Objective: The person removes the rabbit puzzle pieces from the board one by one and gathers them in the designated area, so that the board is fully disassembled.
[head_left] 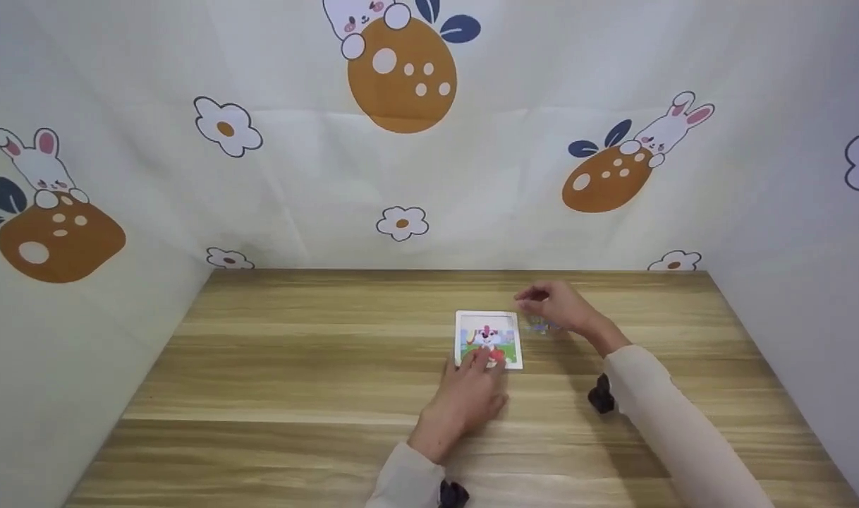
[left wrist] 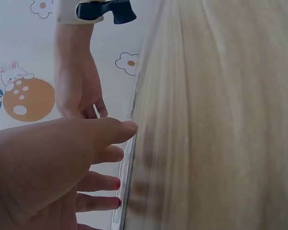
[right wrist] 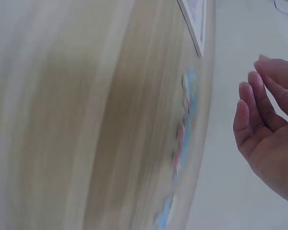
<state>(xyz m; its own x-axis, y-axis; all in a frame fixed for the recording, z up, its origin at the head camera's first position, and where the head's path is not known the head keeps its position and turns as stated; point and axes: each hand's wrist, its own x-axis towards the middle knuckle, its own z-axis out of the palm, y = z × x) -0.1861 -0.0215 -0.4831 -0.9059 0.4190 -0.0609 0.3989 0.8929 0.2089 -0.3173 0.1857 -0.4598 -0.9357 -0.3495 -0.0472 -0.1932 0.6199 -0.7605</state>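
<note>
A small white-framed jigsaw puzzle (head_left: 469, 358) lies on the table, showing a cartoon animal on green ground; the upper strip inside its frame is pale. My left hand (head_left: 467, 396) rests its fingertips on the puzzle's lower part, fingers fairly straight. In the left wrist view the left thumb (left wrist: 117, 132) is at the frame's edge. Up off the table, just right of the frame's upper corner, my right hand (head_left: 560, 307) has bent fingers with tips close together. No piece is visible at those tips. Beneath it lie loose puzzle pieces (head_left: 540, 327), blurred in the right wrist view (right wrist: 185, 139).
The wood-grain table (head_left: 295, 381) runs back to a pale curtain (head_left: 295, 190) printed with rabbits, oranges and flowers, which also closes off both sides. Dark wrist mounts (head_left: 601, 395) sit under the sleeves.
</note>
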